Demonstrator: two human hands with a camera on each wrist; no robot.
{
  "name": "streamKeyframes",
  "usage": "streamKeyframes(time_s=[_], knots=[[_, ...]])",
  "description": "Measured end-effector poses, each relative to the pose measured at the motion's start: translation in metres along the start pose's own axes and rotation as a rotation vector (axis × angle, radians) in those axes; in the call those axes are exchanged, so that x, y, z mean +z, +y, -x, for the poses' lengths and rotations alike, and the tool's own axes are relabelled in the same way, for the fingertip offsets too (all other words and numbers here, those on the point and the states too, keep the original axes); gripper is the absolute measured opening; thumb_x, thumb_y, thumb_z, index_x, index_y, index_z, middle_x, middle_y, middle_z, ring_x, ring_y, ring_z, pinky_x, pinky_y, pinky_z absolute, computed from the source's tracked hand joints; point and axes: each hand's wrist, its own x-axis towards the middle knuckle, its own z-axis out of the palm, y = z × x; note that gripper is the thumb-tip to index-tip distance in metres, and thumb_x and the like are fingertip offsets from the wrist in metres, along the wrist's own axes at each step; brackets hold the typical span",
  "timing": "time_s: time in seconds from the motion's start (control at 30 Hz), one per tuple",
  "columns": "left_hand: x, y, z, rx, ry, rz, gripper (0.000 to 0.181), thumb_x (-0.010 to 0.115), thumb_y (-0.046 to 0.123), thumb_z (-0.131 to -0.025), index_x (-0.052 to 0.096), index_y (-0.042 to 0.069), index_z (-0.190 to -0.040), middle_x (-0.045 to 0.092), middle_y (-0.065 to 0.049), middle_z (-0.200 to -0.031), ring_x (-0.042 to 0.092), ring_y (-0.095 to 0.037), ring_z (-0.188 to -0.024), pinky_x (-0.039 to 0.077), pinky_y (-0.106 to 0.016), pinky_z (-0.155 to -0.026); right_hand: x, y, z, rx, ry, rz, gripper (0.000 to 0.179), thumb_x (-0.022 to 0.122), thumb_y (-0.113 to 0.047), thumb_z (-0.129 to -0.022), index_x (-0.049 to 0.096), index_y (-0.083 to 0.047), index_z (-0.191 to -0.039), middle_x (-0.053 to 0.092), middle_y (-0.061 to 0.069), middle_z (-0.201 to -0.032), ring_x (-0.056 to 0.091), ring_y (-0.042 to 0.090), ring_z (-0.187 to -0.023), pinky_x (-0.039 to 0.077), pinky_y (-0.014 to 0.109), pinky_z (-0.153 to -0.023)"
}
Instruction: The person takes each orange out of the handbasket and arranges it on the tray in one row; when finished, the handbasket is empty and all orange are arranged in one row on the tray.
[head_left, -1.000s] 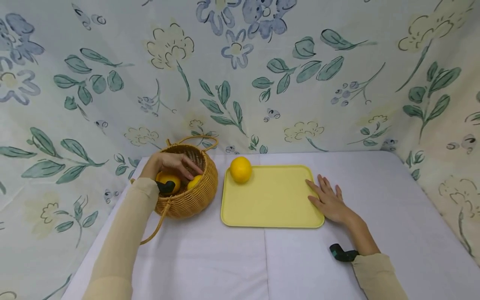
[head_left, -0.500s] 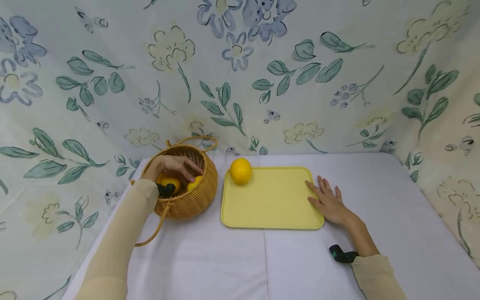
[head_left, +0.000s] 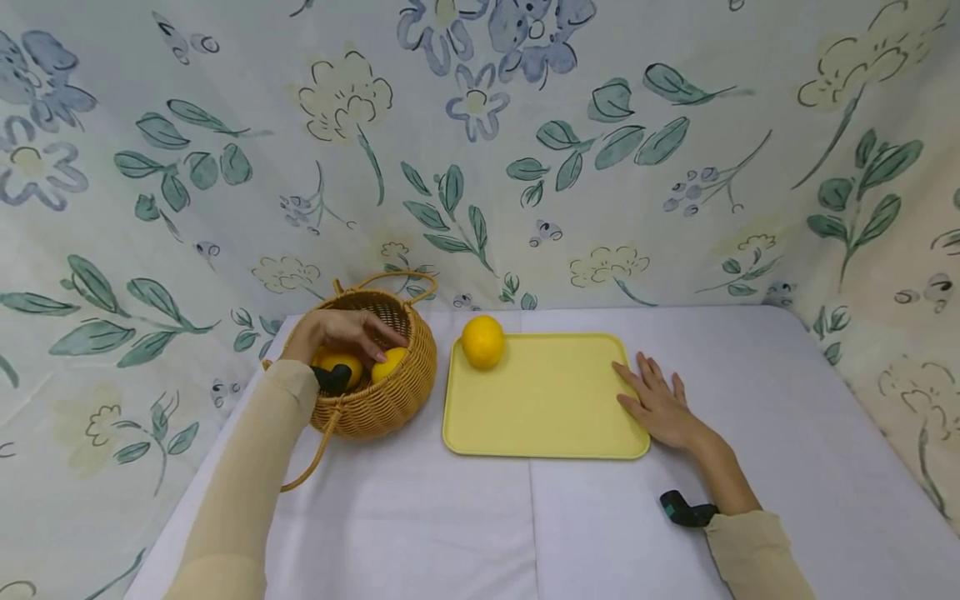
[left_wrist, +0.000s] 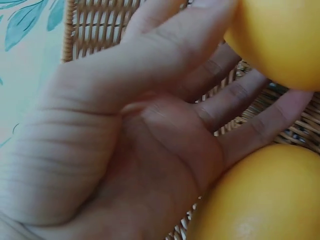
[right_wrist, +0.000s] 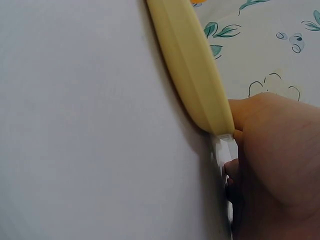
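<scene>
My left hand [head_left: 348, 329] reaches into a round wicker basket [head_left: 405, 400]. Its thumb and fingers are around an orange [head_left: 388, 365] at the basket's right side; in the left wrist view the thumb touches this orange [left_wrist: 280, 40] and the fingers curve beneath it. A second orange [head_left: 339, 367] lies in the basket under the wrist, close to the palm. On the far left corner of a yellow tray [head_left: 540, 400] sits another orange [head_left: 483, 342]. My right hand [head_left: 663, 408] rests with spread fingers on the tray's right edge.
The basket's front handle [head_left: 311, 467] hangs down onto the white-covered table [head_left: 420, 525], and its back handle [head_left: 397, 275] leans on the floral cloth [head_left: 480, 208] behind. The tray lies a short way right of the basket.
The orange under my left fingers shows slightly more as the fingers shift on it. My right hand and the tray stay in place.
</scene>
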Motion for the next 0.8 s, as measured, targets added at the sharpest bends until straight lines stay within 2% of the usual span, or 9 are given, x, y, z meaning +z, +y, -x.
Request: streamKeyframes(time_s=[0.33,0.53,0.67,0.8], knots=[[-0.001,0.000,0.009,0.072,0.144,-0.077,0.053,0.075,0.013,-0.094,0.062,0.017,-0.145,0.062,-0.007,-0.148,0.067,-0.020,-0.121,0.058,-0.032,-0.099,-0.001,-0.001,-0.001,0.002,-0.006,-0.014,0.062,0.044,-0.036,-0.110,0.026,-0.007,-0.163,-0.005,0.032,-0.170,-0.008,0.053,-0.157,-0.015,0.076,-0.118],[-0.004,-0.003,0.011,0.096,0.201,-0.153,0.051,0.075,0.019,-0.095,0.063,0.020,-0.144,0.062,-0.007,-0.149,0.063,-0.021,-0.124,0.058,-0.031,-0.099,-0.002,-0.001,-0.001,0.010,-0.018,-0.033,0.063,0.044,-0.036,-0.111,0.025,-0.007,-0.164,-0.007,0.032,-0.170,-0.009,0.053,-0.157,-0.017,0.075,-0.118],[-0.005,-0.004,0.012,0.090,0.207,-0.118,0.052,0.075,0.017,-0.095,0.061,0.018,-0.146,0.059,-0.010,-0.151,0.066,-0.020,-0.121,0.060,-0.035,-0.098,-0.001,-0.001,-0.001,0.008,-0.015,-0.028,0.063,0.044,-0.036,-0.110,0.025,-0.008,-0.164,-0.007,0.032,-0.170,-0.009,0.052,-0.157,-0.017,0.075,-0.118],[-0.004,-0.003,0.012,0.094,0.179,-0.096,0.053,0.072,0.015,-0.097,0.058,0.017,-0.149,0.054,-0.011,-0.155,0.064,-0.019,-0.124,0.059,-0.037,-0.099,-0.001,0.000,-0.001,0.003,-0.016,-0.028,0.063,0.044,-0.037,-0.111,0.025,-0.008,-0.164,-0.007,0.032,-0.170,-0.010,0.052,-0.157,-0.018,0.075,-0.118]])
